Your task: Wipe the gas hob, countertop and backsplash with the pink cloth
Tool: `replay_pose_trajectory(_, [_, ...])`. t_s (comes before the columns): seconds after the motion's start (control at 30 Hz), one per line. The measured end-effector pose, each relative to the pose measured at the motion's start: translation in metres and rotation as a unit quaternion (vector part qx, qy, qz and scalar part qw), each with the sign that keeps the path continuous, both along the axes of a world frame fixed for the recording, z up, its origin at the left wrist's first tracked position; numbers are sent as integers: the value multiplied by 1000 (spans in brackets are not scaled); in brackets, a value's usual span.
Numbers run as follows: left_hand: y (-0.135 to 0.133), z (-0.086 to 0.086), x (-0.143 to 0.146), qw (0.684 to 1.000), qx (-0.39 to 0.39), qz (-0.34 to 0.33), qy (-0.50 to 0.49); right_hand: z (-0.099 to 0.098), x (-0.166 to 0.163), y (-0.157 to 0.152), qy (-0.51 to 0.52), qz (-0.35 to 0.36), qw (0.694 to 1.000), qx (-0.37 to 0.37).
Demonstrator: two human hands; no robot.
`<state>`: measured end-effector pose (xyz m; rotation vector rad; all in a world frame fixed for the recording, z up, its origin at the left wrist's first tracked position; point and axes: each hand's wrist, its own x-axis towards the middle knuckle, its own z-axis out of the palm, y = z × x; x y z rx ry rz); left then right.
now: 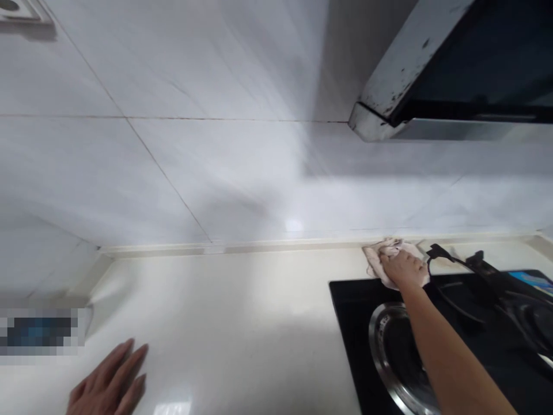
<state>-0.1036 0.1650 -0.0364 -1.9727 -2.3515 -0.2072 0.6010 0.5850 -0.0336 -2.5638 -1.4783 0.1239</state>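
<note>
My right hand [404, 268] presses a crumpled, pale pinkish cloth [374, 259] against the back of the counter, where it meets the rear edge of the black gas stove [345, 311]. The cloth lies partly over the stove's edge and close to the low backsplash ledge. Below my right forearm sits a round metal burner ring [380, 346]. At the lower left, my left hand [108, 383] is over the white countertop [242, 328], fingers stretched out and holding nothing. Whether its palm rests on the surface I cannot tell.
Black pan supports [479, 265] stand at the stove's right rear, beside a blue label [531, 281]. A stained range hood [375, 124] juts out overhead at the right. Grey-white tiles [181, 173] cover the wall. A blurred-out object [41, 331] is at the left edge.
</note>
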Motion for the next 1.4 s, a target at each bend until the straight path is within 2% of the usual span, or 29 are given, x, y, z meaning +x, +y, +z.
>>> replay_pose_trajectory(0.17, [1,2,7,1000,12,1,12,12,-3,12,-7,-22,999,-25])
replay_pose_trajectory(0.3, [3,3,11,999,31,-14,14,15,-36,-1,-27,-22,999,-23])
replay_pose_trajectory(0.5, [4,3,14,999,30,-2,12,11,-145,-36,-57,60,997,-11])
replay_pose_trajectory(0.7, [4,-1,15,999,29,-6,17,21,-273,-87,-72,226,972,7])
replay_pose_trajectory(0.83, [3,-4,13,999,33,-16,14,30,-371,-127,-42,378,925,6])
replay_pose_trajectory(0.97, [2,-5,13,998,50,-22,21,34,-469,-162,30,531,847,3])
replay_pose_trajectory(1.07, [1,-3,15,997,65,-26,22,32,-522,-174,71,610,788,25])
replay_pose_trajectory(1.17, [0,-1,17,997,74,-28,18,31,-545,-174,96,659,745,38])
replay_pose_trajectory(1.27, [0,1,19,996,79,-30,16,31,-540,-168,108,681,723,39])
replay_pose_trajectory(1.33, [-1,1,20,996,81,-30,13,31,-524,-162,108,679,725,42])
replay_pose_trajectory(1.4, [-1,3,22,997,79,-27,6,29,-496,-155,98,656,747,40])
